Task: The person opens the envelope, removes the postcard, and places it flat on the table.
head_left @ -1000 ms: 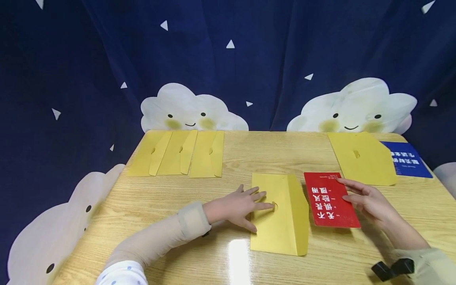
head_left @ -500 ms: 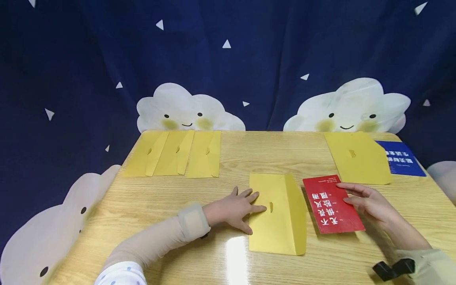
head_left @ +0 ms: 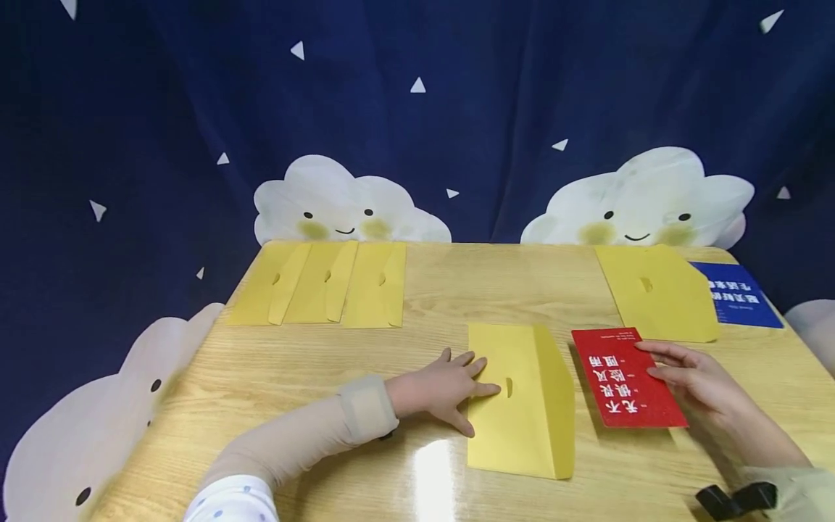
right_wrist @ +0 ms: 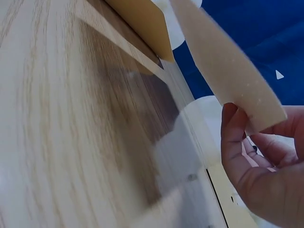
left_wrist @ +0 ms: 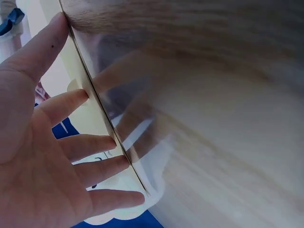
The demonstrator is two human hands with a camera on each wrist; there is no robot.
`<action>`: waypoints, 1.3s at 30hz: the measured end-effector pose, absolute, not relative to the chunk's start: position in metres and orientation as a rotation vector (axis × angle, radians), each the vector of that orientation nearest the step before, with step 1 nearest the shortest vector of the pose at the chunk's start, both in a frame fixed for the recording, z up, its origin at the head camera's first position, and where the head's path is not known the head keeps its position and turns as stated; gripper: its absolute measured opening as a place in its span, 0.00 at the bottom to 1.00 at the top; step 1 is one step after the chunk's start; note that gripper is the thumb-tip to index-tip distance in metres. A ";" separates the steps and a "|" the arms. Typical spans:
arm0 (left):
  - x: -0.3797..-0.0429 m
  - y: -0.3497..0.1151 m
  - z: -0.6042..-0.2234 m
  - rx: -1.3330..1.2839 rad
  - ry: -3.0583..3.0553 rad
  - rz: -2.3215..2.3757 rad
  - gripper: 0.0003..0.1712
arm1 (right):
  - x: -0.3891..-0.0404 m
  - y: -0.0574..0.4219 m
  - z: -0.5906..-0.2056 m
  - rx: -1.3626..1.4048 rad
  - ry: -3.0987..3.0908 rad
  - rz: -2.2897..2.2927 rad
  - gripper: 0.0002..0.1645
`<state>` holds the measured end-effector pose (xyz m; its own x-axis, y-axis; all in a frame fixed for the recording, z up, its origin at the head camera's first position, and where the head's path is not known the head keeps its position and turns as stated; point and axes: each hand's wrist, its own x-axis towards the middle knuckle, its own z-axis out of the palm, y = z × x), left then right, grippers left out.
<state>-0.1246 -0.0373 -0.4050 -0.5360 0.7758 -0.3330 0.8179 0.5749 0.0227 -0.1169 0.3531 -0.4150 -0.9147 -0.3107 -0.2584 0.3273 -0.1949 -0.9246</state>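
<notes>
A yellow envelope (head_left: pixel 509 442) lies near the middle of the table, its flap (head_left: pixel 557 413) folded out to the right. With fingers spread straight, my left hand (head_left: pixel 443 391) touches the envelope's left part; the index fingertip ends just left of the small slot (head_left: pixel 509 388). In the left wrist view that hand's fingertips (left_wrist: pixel 81 95) line the envelope's edge. My right hand (head_left: pixel 701 384) pinches the right edge of a red card (head_left: pixel 607 362) printed with white characters, held tilted above the table beside the flap. The right wrist view shows the card's pale underside (right_wrist: pixel 228 66).
Three yellow envelopes (head_left: pixel 373 290) lie side by side at the back left. At the back right, another yellow envelope (head_left: pixel 659 297) partly covers a blue card (head_left: pixel 744 301). A dark blue curtain (head_left: pixel 391 123) with white clouds stands behind the wooden table (head_left: pixel 313 355).
My left index finger has drawn back off the envelope's slot. The envelope has slid slightly right. My right hand has carried the red card a little right, and the card is turned slightly.
</notes>
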 end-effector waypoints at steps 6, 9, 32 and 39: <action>-0.121 -0.024 -0.409 1.341 2.489 -0.225 0.48 | -0.111 0.364 -0.420 -0.003 1.618 -2.181 0.26; -0.120 -0.018 -0.411 1.346 2.482 -0.252 0.48 | -0.110 0.368 -0.420 0.003 1.667 -2.152 0.27; -0.111 0.023 -0.401 1.340 2.454 -0.392 0.49 | -0.102 0.399 -0.416 0.310 1.942 -1.905 0.27; -0.113 0.034 -0.403 1.347 2.434 -0.386 0.50 | -0.100 0.414 -0.417 0.322 1.952 -1.915 0.26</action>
